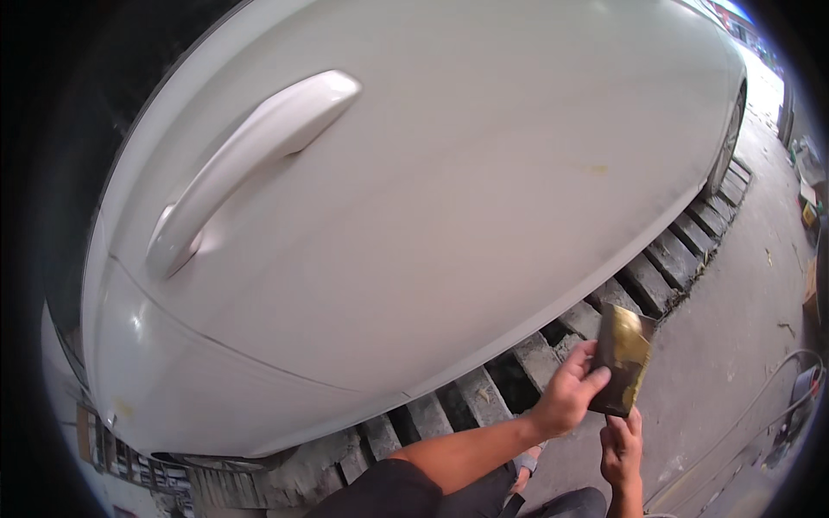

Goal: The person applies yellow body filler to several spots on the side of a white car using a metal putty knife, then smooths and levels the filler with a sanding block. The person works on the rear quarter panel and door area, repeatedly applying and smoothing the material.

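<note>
Dk plate point(615, 375) ×1, over slatted grate's point(672, 259) edge; yellow paste point(628, 331) nr plate's top & R edge; L hand point(563, 395) clamped on plate's L edge; R hand point(623, 451) at btm edge, can't tell grip.

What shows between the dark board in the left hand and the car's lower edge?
In the head view, gray floor slats with dark gaps show between the board and the car.

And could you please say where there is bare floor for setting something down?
Open concrete floor lies between the slatted grating and the pale cable. It is crowded by the clutter at right and around the left hand, right hand and board.
</note>
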Demonstrator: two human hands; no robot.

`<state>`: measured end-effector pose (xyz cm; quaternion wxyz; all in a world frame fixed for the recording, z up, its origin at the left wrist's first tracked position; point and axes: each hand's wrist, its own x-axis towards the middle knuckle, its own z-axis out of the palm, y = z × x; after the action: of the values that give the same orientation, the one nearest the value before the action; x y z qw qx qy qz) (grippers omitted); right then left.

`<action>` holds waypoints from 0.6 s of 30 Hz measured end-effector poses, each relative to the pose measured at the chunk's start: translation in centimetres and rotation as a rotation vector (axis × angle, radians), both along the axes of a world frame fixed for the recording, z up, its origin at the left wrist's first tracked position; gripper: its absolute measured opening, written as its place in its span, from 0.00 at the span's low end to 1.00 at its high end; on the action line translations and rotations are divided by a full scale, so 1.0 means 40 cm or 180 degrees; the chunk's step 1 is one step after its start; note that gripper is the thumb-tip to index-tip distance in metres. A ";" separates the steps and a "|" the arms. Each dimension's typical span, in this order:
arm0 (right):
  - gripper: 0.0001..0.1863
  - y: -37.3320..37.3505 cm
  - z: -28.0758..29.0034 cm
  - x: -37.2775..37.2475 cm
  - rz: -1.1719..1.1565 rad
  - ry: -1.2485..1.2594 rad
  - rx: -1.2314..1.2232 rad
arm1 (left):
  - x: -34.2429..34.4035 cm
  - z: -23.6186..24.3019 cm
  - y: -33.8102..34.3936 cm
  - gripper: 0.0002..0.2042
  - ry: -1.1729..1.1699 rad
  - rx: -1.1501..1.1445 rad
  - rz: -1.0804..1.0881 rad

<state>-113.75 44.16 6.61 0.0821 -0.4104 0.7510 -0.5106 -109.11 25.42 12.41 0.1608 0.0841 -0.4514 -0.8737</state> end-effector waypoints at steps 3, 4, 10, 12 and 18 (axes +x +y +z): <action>0.22 0.053 -0.034 0.050 -0.0337 -0.0805 -0.0022 | 0.006 0.014 0.001 0.17 0.0141 -0.0201 -0.0276; 0.22 0.082 -0.042 0.064 -0.0485 -0.1000 -0.0019 | 0.010 0.014 -0.002 0.17 0.0201 -0.0324 -0.0370; 0.20 0.254 -0.116 0.171 -0.1026 -0.1250 0.0115 | 0.053 0.022 0.011 0.14 0.0264 -0.1118 -0.0661; 0.20 0.292 -0.143 0.199 -0.1169 -0.1361 -0.0042 | 0.064 0.034 0.028 0.13 0.0343 -0.1175 -0.0420; 0.22 0.360 -0.133 0.267 -0.1385 -0.1654 -0.0084 | 0.141 0.053 0.044 0.12 0.0198 -0.1075 -0.0644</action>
<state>-103.06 58.57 1.27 0.1545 -0.0977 0.7683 -0.6134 -103.45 27.16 14.53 0.0978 -0.0168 -0.5925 -0.7994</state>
